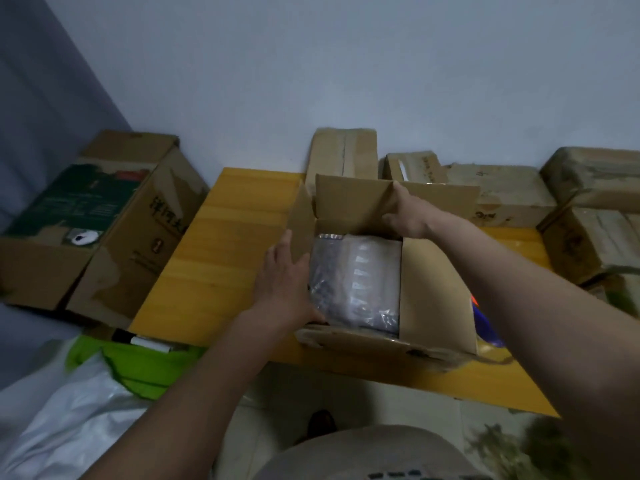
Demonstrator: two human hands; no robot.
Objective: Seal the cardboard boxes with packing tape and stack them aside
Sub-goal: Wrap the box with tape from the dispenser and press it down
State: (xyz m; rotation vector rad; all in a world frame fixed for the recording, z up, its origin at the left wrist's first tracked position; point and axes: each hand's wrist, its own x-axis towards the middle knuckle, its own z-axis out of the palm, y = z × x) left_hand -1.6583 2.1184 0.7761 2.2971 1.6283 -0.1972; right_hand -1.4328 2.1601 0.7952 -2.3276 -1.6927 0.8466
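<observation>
An open cardboard box (360,344) stands on the yellow wooden table (221,244), its flaps up. Inside lies clear bubble wrap (360,282) over the contents. My left hand (287,282) rests flat against the left flap, thumb on its inner side. My right hand (405,213) grips the far flap at its top edge, fingers curled over it. The right flap (433,289) leans inward over the box. A blue and orange object (486,323), partly hidden, lies right of the box; I cannot tell what it is.
Several taped cardboard boxes (502,192) line the wall at the back and right (595,237). A large open box (104,220) sits left of the table. A marker (145,339), green cloth (145,368) and white plastic (69,420) lie lower left.
</observation>
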